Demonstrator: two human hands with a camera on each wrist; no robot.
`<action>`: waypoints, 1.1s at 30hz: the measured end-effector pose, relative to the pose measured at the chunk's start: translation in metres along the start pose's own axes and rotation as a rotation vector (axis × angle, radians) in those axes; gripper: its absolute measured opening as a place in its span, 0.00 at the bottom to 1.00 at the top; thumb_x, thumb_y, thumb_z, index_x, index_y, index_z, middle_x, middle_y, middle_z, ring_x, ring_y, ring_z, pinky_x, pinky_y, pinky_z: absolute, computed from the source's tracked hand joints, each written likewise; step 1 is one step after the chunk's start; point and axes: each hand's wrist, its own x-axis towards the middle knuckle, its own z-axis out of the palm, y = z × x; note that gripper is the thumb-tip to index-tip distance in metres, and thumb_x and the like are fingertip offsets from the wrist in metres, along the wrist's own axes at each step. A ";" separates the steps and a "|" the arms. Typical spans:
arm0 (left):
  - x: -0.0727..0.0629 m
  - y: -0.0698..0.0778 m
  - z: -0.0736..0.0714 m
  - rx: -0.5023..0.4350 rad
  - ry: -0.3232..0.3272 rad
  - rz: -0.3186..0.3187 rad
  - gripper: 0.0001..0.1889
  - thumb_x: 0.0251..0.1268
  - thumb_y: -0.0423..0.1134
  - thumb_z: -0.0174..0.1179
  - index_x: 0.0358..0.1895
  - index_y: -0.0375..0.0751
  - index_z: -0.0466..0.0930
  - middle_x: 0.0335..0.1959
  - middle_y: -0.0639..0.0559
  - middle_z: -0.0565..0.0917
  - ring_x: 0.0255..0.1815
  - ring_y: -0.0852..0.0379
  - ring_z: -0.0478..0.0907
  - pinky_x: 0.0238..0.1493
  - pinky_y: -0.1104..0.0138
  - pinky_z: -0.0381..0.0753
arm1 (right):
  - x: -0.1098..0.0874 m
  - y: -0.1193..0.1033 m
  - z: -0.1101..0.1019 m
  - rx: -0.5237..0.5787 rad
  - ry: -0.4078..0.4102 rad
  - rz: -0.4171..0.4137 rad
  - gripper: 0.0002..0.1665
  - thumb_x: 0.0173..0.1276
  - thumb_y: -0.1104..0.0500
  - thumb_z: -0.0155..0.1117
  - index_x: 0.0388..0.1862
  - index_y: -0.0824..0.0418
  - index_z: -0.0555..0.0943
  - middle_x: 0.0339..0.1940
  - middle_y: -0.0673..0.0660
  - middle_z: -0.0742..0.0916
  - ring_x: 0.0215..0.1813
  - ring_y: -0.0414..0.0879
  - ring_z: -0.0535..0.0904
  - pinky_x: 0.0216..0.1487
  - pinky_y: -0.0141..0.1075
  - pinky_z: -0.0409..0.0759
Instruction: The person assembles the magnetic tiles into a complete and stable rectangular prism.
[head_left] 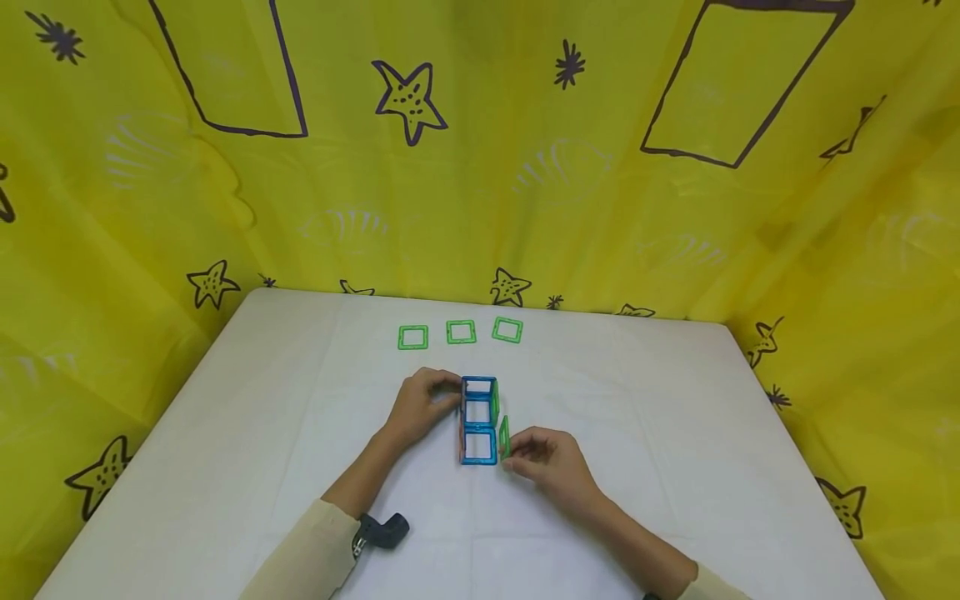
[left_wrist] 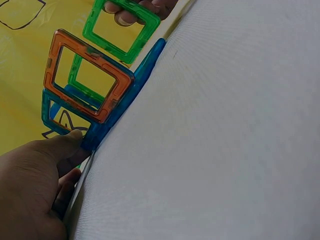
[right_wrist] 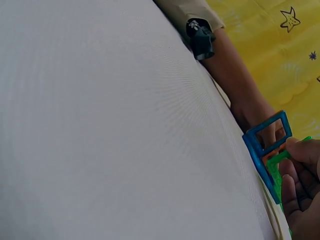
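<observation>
A small structure of square magnetic tiles stands mid-table: blue tiles [head_left: 480, 461], an orange tile [left_wrist: 92, 52] upright along the left side, and a green tile [head_left: 495, 402] on the right side toward the far end. At its far left corner, my left hand [head_left: 420, 406] grips the structure, thumb on a blue edge in the left wrist view. On the near right, my right hand [head_left: 557, 468] pinches another green tile [head_left: 504, 437] between thumb and fingers. That tile is held upright, close beside the nearer blue square.
Three loose green square tiles, left [head_left: 413, 347], middle [head_left: 461, 342] and right [head_left: 507, 339], lie in a row beyond the structure. A white cloth [head_left: 637, 400] covers the table, with a yellow patterned curtain [head_left: 480, 192] around it. The left wrist carries a black device [head_left: 386, 531].
</observation>
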 end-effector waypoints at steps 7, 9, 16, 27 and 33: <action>-0.001 0.000 0.001 0.001 0.002 -0.004 0.12 0.64 0.31 0.74 0.50 0.40 0.90 0.49 0.50 0.89 0.57 0.47 0.82 0.64 0.52 0.78 | 0.001 0.000 0.006 0.000 -0.013 -0.033 0.08 0.63 0.68 0.78 0.41 0.65 0.88 0.36 0.60 0.90 0.35 0.44 0.84 0.37 0.30 0.83; 0.000 0.000 0.001 0.001 0.002 0.000 0.12 0.65 0.31 0.73 0.50 0.40 0.89 0.49 0.50 0.89 0.57 0.47 0.81 0.64 0.51 0.78 | 0.001 0.000 0.007 -0.001 -0.017 -0.034 0.08 0.63 0.69 0.78 0.41 0.65 0.88 0.36 0.60 0.90 0.36 0.45 0.84 0.37 0.30 0.83; 0.000 0.000 0.001 0.010 -0.019 -0.016 0.12 0.67 0.32 0.72 0.52 0.41 0.89 0.51 0.50 0.88 0.59 0.48 0.81 0.66 0.52 0.77 | 0.003 0.001 0.009 -0.017 -0.011 -0.037 0.08 0.64 0.69 0.77 0.41 0.65 0.88 0.37 0.59 0.91 0.36 0.45 0.84 0.39 0.30 0.83; 0.000 -0.002 0.001 0.009 -0.020 -0.032 0.11 0.66 0.33 0.73 0.51 0.41 0.89 0.50 0.50 0.89 0.59 0.48 0.81 0.66 0.52 0.76 | 0.004 0.001 0.016 -0.073 0.011 -0.081 0.09 0.63 0.70 0.78 0.40 0.63 0.87 0.37 0.58 0.90 0.36 0.43 0.83 0.39 0.31 0.84; 0.001 -0.001 0.000 0.010 -0.028 -0.025 0.12 0.67 0.33 0.73 0.51 0.41 0.89 0.51 0.50 0.89 0.59 0.48 0.81 0.67 0.53 0.76 | 0.004 -0.002 0.021 -0.086 0.029 -0.069 0.10 0.62 0.70 0.78 0.41 0.63 0.87 0.35 0.55 0.89 0.36 0.43 0.83 0.39 0.31 0.83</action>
